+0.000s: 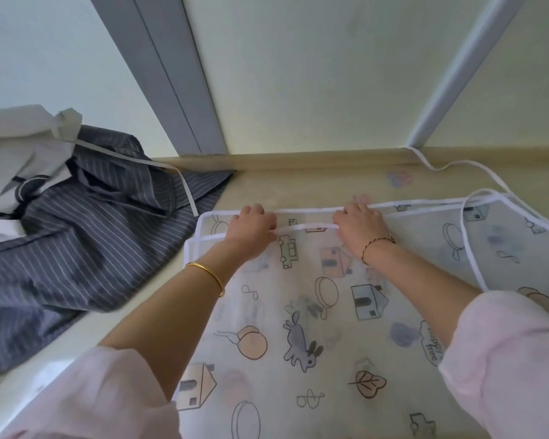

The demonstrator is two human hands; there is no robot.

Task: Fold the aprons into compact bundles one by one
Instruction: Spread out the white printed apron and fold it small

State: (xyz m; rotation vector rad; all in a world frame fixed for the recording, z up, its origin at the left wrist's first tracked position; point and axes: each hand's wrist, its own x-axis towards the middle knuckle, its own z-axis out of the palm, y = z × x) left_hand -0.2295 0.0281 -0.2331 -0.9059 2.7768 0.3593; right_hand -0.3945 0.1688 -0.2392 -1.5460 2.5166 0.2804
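A translucent white apron (314, 312) printed with houses, rabbits and leaves lies spread flat on the beige table (298, 182), its white-trimmed far edge near the wall. My left hand (251, 231) and my right hand (358, 228) lie knuckles-up on that far edge, fingers curled. A white strap (305, 228) stretches taut between the two hands, and each hand pinches one end of it. A dark grey striped apron (86, 236) lies crumpled at the left, with a white apron (16, 160) heaped on top of it.
A long white tie (450, 164) trails from the printed apron toward the back right corner. The wall and a grey frame (184, 90) rise right behind the table. The table's near left edge runs diagonally past the striped pile.
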